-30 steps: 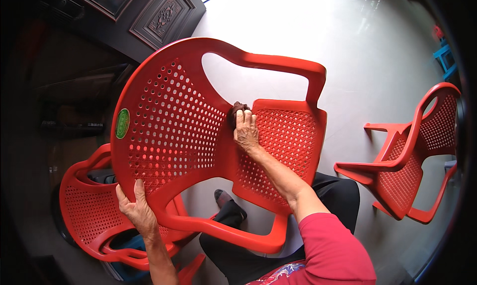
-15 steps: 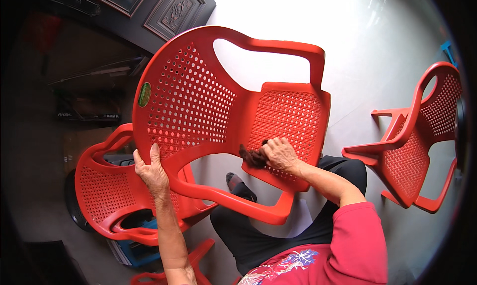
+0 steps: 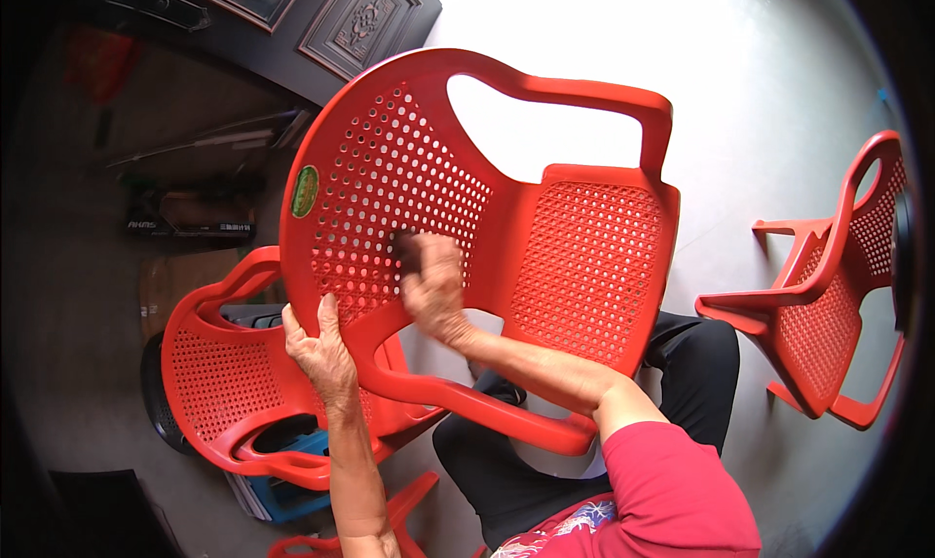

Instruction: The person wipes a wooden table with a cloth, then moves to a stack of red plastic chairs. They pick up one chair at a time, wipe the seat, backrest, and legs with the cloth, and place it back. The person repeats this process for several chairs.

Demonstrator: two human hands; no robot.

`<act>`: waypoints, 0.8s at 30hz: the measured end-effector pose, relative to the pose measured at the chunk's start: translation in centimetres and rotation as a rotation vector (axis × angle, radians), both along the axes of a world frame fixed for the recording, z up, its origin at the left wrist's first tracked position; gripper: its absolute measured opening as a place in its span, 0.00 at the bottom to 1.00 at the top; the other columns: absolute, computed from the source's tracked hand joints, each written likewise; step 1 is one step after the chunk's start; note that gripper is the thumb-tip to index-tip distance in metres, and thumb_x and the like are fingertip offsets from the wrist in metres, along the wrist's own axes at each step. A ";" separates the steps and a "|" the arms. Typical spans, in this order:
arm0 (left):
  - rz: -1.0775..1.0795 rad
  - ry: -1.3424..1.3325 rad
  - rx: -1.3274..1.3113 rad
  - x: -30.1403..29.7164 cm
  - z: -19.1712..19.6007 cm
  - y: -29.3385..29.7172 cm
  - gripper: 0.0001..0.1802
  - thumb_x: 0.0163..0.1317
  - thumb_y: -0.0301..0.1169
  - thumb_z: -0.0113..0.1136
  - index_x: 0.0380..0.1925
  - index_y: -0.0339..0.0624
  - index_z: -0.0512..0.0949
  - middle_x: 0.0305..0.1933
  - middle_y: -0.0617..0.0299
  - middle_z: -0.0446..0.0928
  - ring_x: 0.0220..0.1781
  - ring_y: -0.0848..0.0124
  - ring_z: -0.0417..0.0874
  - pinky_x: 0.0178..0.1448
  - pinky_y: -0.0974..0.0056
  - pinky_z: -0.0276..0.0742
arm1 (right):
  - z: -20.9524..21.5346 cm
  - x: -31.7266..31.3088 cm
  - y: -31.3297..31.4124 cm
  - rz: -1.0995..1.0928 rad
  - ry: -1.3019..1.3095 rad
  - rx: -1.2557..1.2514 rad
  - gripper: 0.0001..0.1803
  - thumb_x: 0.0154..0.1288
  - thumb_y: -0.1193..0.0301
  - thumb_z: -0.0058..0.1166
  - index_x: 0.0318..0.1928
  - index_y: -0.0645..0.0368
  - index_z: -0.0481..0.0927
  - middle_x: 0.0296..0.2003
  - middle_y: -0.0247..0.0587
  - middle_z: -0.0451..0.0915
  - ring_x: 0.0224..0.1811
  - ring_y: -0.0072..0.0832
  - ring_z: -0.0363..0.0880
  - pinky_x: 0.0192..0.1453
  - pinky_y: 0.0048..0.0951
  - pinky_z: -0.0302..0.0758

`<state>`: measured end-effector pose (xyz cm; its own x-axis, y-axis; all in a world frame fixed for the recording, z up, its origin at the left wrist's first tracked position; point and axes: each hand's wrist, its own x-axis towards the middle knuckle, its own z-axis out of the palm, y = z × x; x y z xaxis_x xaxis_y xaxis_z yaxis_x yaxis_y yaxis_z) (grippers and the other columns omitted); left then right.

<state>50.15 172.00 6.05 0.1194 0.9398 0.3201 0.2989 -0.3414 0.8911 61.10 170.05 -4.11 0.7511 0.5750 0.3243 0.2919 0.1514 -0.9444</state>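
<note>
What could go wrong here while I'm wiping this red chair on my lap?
The chair rests tilted on the lap, steadied only by the left hand at its edge, so it may slip. The right hand presses a dark cloth on the perforated back; fingers might catch in the holes.

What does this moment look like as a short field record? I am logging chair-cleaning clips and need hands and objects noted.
held chair: red plastic armchair, tipped on its side across the person's lap
left hand: grips the lower edge of the perforated backrest
right hand: presses a dark cloth against the backrest; blurred
other chairs: second red chair lower left; third red chair on the right, standing apart
floor: pale, smooth
background: dark carved cabinet upper left
</note>
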 end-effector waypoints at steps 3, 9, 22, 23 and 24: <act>-0.037 -0.064 -0.011 -0.5 -0.9 0.3 0.12 0.64 0.25 0.59 0.46 0.34 0.73 0.44 0.61 0.78 0.43 0.76 0.76 0.49 0.68 0.75 | 6.0 -2.2 0.8 0.118 -0.182 0.402 0.24 0.46 0.80 0.59 0.48 0.59 0.73 0.46 0.48 0.69 0.49 0.43 0.68 0.58 0.42 0.65; 0.011 -0.034 -0.107 0.8 0.2 -0.5 0.12 0.64 0.26 0.59 0.46 0.35 0.73 0.42 0.63 0.79 0.39 0.77 0.76 0.44 0.70 0.77 | -0.3 5.4 7.8 -0.197 -0.480 0.286 0.22 0.57 0.76 0.54 0.54 0.55 0.68 0.47 0.45 0.65 0.49 0.39 0.64 0.52 0.38 0.65; 0.015 0.098 0.035 -0.3 -0.1 -0.1 0.11 0.64 0.27 0.59 0.44 0.35 0.74 0.40 0.63 0.79 0.38 0.77 0.76 0.46 0.70 0.75 | -15.5 7.8 3.0 -0.407 -0.034 -0.650 0.16 0.58 0.75 0.48 0.48 0.57 0.69 0.43 0.51 0.65 0.44 0.44 0.67 0.44 0.47 0.67; 0.004 0.106 0.047 -0.3 -0.1 0.1 0.11 0.64 0.27 0.59 0.45 0.35 0.74 0.40 0.63 0.79 0.38 0.77 0.76 0.45 0.70 0.75 | -15.5 8.3 3.4 -0.354 0.066 -0.649 0.14 0.59 0.78 0.44 0.47 0.58 0.68 0.41 0.54 0.65 0.43 0.44 0.67 0.42 0.48 0.67; -0.033 0.106 0.055 0.6 -0.2 0.2 0.11 0.64 0.27 0.59 0.45 0.35 0.74 0.40 0.63 0.79 0.38 0.78 0.76 0.45 0.70 0.75 | -15.5 9.5 4.9 -0.431 0.302 -0.442 0.14 0.56 0.83 0.40 0.44 0.61 0.68 0.39 0.56 0.64 0.38 0.43 0.68 0.40 0.47 0.68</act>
<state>50.74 172.18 5.87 0.1854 0.9163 0.3550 0.3782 -0.4000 0.8348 70.61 174.95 -19.59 0.9630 0.2347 -0.1321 -0.0467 -0.3376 -0.9401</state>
